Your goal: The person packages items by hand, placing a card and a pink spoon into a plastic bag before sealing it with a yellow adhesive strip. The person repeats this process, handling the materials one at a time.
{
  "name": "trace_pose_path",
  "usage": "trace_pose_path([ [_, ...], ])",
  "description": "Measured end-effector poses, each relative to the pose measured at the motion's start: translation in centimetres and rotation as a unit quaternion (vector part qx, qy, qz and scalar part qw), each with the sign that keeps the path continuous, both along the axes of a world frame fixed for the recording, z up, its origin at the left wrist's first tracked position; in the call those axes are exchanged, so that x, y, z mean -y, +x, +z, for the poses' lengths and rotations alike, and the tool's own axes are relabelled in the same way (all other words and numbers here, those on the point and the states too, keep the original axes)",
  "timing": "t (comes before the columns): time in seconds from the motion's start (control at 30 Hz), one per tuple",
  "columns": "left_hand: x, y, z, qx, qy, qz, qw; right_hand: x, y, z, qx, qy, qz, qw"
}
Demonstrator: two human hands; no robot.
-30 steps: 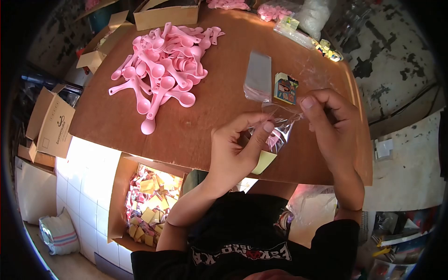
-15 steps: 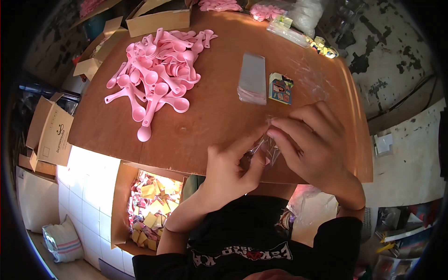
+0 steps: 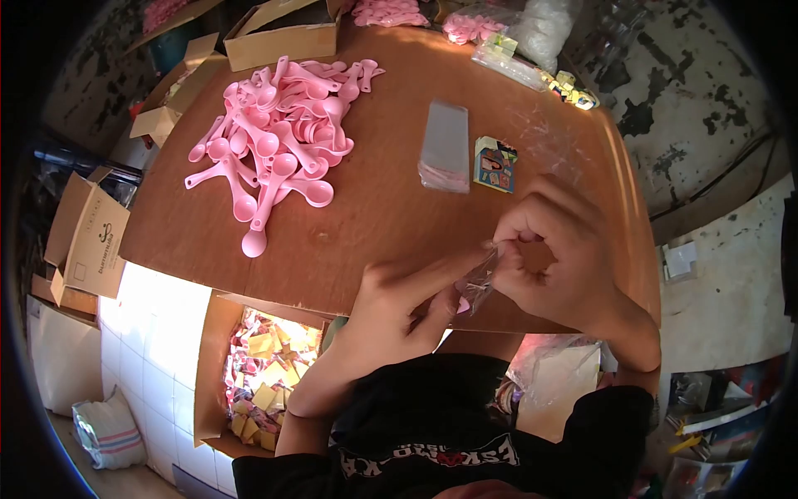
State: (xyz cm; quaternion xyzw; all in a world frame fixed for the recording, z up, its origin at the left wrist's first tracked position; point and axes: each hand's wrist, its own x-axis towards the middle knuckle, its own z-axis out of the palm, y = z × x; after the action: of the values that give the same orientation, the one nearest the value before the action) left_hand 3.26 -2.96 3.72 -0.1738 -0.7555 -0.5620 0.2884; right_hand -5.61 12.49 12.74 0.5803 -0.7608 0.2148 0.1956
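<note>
Near the table's front edge, a small clear plastic bag point(image 3: 480, 285) is stretched between my two hands. My left hand point(image 3: 403, 303) is closed on its left side, with a bit of something pink point(image 3: 464, 305) showing by the fingers; its shape is mostly hidden. The thumb and fingers of my right hand point(image 3: 565, 258) pinch the bag's upper edge. Beyond the hands lie a stack of flat clear bags point(image 3: 445, 143) and a small stack of printed cards point(image 3: 495, 166). At the left is a heap of pink measuring spoons point(image 3: 287, 133).
A cardboard box point(image 3: 283, 40) stands at the table's far edge, beside bagged pink items point(image 3: 391, 12). Below the front edge, an open carton point(image 3: 214, 366) holds many small packets. Loose clear film point(image 3: 553, 141) and yellow cards point(image 3: 569, 89) lie at the right.
My right hand has turned, its fingers now curled in a ring, and the bag is pulled tauter between the hands. Both hands sit slightly lower in view.
</note>
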Motion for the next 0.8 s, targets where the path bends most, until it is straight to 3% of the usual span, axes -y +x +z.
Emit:
trace_pose_path([
  [0.07, 0.3, 0.3, -0.2, -0.005, 0.024, -0.027, 0.999, -0.8, 0.2, 0.4, 0.175, -0.029, -0.007, 0.984],
  [0.13, 0.5, 0.7, -0.7, -0.051, 0.071, 0.007, 0.996, -1.3, 0.0, 0.7, 0.360, -0.201, -0.034, 0.910],
  [0.17, 0.3, 0.9, -0.9, -0.049, 0.072, 0.005, 0.996, -2.0, -0.9, 1.5, 0.412, -0.248, 0.004, 0.877],
  [0.2, -0.1, 1.0, -1.1, -0.044, 0.169, 0.030, 0.984, -3.0, -2.6, 2.6, 0.461, -0.293, 0.043, 0.837],
  [0.23, -0.4, 1.1, -1.1, -0.039, 0.263, 0.055, 0.962, -4.2, -4.7, 3.6, 0.512, -0.267, 0.145, 0.803],
  [0.27, -0.5, 1.4, -0.8, -0.020, 0.273, 0.070, 0.959, -5.5, -7.2, 4.7, 0.555, -0.237, 0.246, 0.758],
  [0.33, -0.1, 0.9, -0.8, -0.033, 0.247, 0.081, 0.965, -7.9, -13.6, 3.0, 0.517, -0.203, 0.436, 0.709],
  [0.37, 0.1, 0.7, -0.8, -0.044, 0.222, 0.095, 0.969, -10.0, -18.6, 0.5, 0.596, -0.214, 0.244, 0.735],
  [0.4, 0.0, 0.9, -0.4, -0.027, 0.253, 0.089, 0.963, -11.7, -22.1, -2.3, 0.649, -0.217, 0.042, 0.728],
  [0.43, 0.1, 0.8, -0.6, -0.030, 0.254, 0.087, 0.963, -12.1, -22.3, -4.3, 0.646, -0.217, 0.042, 0.731],
  [0.47, 0.4, 0.5, -1.0, -0.035, 0.254, 0.082, 0.963, -12.3, -22.2, -6.0, 0.540, -0.202, -0.105, 0.810],
  [0.5, 0.7, 0.4, -1.3, -0.037, 0.254, 0.078, 0.963, -12.5, -21.6, -7.6, 0.415, -0.181, -0.247, 0.857],
  [0.57, 1.1, 0.6, -0.9, -0.021, 0.274, 0.074, 0.959, -11.8, -20.8, -9.0, 0.121, -0.116, -0.488, 0.856],
  [0.6, 1.3, 0.7, -0.7, 0.002, 0.285, 0.060, 0.957, -11.3, -20.6, -9.1, 0.123, -0.113, -0.482, 0.860],
  [0.67, 1.2, 0.0, -0.7, 0.010, 0.305, 0.039, 0.952, -9.4, -17.2, -7.6, 0.125, -0.153, -0.339, 0.920],
  [0.73, 0.9, -0.7, -0.4, 0.037, 0.338, 0.005, 0.940, -5.2, -10.0, -3.4, 0.354, -0.119, -0.222, 0.901],
  [0.8, 0.3, -1.2, -0.4, 0.042, 0.345, -0.003, 0.938, -3.5, -6.5, -2.9, 0.379, -0.057, 0.026, 0.923],
])
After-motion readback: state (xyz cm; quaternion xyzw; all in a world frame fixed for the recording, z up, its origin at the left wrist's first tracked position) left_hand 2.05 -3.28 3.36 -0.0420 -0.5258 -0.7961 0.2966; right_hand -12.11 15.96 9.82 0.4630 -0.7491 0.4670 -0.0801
